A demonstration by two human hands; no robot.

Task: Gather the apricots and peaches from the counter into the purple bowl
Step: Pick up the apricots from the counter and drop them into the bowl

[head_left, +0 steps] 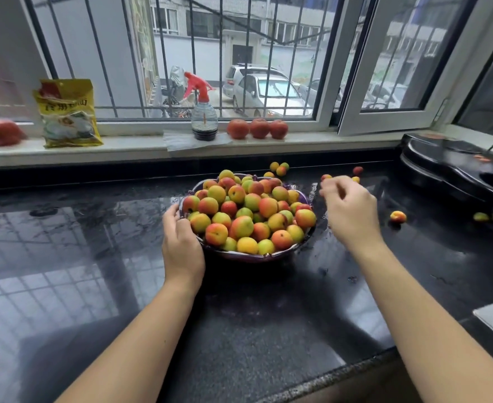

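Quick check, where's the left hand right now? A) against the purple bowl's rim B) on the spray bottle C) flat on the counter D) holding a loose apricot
A: the left hand rests against the near-left rim of the purple bowl, while the right hand hangs to the bowl's right.

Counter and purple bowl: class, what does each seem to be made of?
Counter: probably polished dark stone, speckled and glossy enough to mirror the window bars. Purple bowl: likely plastic, with a shiny scalloped rim; glass can't be ruled out.

Glossy black stone counter (100, 257); shiny purple plastic bowl (256, 256).
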